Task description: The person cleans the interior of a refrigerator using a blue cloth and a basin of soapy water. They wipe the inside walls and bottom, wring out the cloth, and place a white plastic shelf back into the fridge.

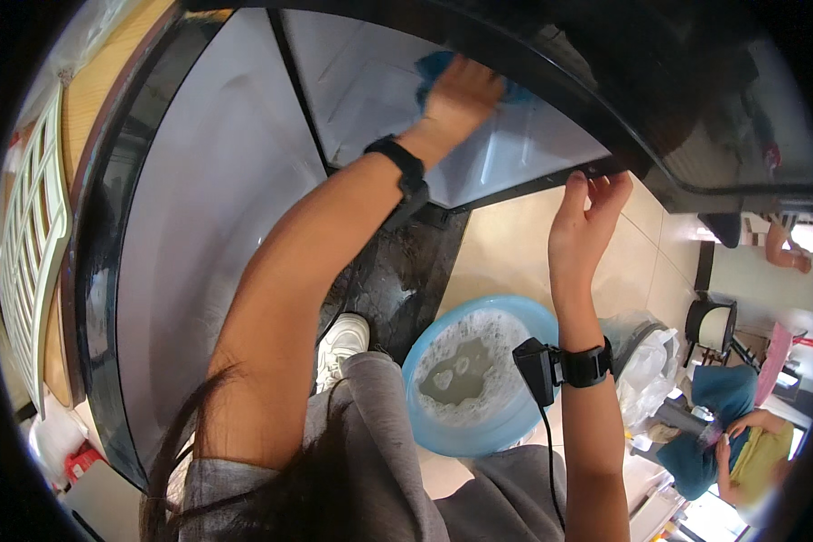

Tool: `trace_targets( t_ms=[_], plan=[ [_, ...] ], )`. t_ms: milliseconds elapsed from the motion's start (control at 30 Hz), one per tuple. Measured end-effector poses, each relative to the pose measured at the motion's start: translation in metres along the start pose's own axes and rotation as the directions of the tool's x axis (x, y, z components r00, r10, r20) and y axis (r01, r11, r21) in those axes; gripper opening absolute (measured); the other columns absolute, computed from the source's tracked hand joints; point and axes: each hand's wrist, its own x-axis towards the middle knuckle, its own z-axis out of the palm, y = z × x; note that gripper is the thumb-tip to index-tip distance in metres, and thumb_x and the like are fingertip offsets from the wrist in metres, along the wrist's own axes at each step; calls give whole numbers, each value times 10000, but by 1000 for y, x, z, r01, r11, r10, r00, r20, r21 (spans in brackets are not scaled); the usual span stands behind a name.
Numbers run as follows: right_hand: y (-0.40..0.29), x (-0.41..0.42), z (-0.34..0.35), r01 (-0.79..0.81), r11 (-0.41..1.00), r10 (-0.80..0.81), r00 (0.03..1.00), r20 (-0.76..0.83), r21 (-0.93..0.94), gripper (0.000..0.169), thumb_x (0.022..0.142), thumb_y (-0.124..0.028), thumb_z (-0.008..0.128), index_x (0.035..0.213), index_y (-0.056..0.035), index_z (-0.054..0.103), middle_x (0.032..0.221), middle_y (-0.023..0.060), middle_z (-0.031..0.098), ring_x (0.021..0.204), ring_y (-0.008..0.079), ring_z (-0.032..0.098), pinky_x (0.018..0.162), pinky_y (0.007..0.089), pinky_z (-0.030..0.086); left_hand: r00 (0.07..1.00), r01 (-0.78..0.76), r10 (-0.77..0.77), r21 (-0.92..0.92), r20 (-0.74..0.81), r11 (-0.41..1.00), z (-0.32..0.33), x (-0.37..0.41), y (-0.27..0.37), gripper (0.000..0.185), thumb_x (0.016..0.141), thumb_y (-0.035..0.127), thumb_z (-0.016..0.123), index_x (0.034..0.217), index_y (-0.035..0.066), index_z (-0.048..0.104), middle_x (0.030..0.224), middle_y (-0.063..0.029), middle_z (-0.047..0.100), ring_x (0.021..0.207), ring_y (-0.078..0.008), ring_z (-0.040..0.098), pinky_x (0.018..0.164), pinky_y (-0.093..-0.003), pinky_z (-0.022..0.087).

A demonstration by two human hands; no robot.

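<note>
My left hand [462, 95] presses a blue cloth [433, 68] against a pale inner panel [372, 81] of a glossy black-framed unit, which looks like a cabinet or an appliance. The hand is slightly blurred, and part of the cloth is hidden beneath it. My right hand [586, 217] grips the lower black edge [549, 181] of that unit between thumb and fingers. Below and between my arms stands a light blue plastic basin [488, 440] holding cloudy, soapy water with foam [467, 366]. Each wrist wears a black strapped device; a cable hangs from the right one.
A pale slatted plastic rack [44, 237] leans by a wooden surface [101, 74] at the left. Beside the basin is a bin with a white plastic bag [650, 372]. Another person [732, 433] sits at the far right, near a chair [711, 325]. My white shoe [342, 349] is beneath.
</note>
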Motion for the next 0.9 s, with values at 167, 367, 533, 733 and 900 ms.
trace_targets(
  t_ms=[167,367,533,733,900],
  plan=[
    [-8,1,-5,-53,997,52,998,-30,-47,355,804,-130,496,1089,26,353,995,157,488,921,220,487,792,304,384,975,43,-64,102,212,994,-9,-23,-53,133,632,67,542,757,39,577,853,-130,515,859,-279,476,738,-370,371],
    [-8,4,-1,-37,996,46,993,-105,79,364,764,-111,481,1079,40,377,980,199,493,896,299,514,788,358,397,793,-11,-188,323,579,946,-41,-10,-67,151,698,82,508,828,30,566,878,-137,498,816,-265,463,754,-378,358],
    [-3,4,4,41,997,-34,994,-104,66,464,725,-138,567,1102,54,378,1008,200,457,923,315,489,806,376,381,802,-242,-41,386,596,890,-46,-47,-85,237,735,109,491,958,41,533,953,-130,470,771,-277,488,659,-384,409],
    [3,14,1,163,963,-194,972,-134,-212,519,685,-208,638,1080,40,410,962,169,493,917,306,486,827,413,319,491,-615,-102,427,865,663,-9,-12,-94,239,769,126,476,976,71,582,946,-118,490,771,-266,521,557,-368,445],
    [-10,18,-8,132,972,-144,989,-46,-197,570,663,-142,616,1137,43,360,1016,227,499,988,350,470,893,483,308,367,-676,-145,370,919,638,-4,-16,-93,209,778,103,484,932,51,617,971,-127,515,831,-275,548,595,-393,480]
  ],
)
